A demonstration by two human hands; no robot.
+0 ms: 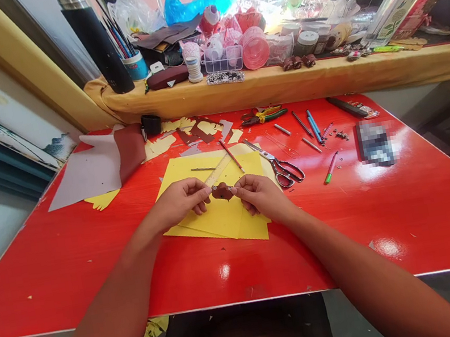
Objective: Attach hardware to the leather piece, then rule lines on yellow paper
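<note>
Between my two hands is a small brown cut-out piece with a pale ring at each upper corner. My left hand pinches its left corner between thumb and finger. At the opposite corner, my right hand pinches it the same way. The piece is held above yellow sheets lying on the red table. Just beyond my fingers are a ruler and a reddish pencil. Scissors lie to the right of the sheets, partly over a pale yellow piece.
Pliers, pens and small metal bits lie at the back right. Brown and yellow scraps and a large grey-brown sheet are at the back left. A cluttered ledge runs behind, bearing a tall black flask.
</note>
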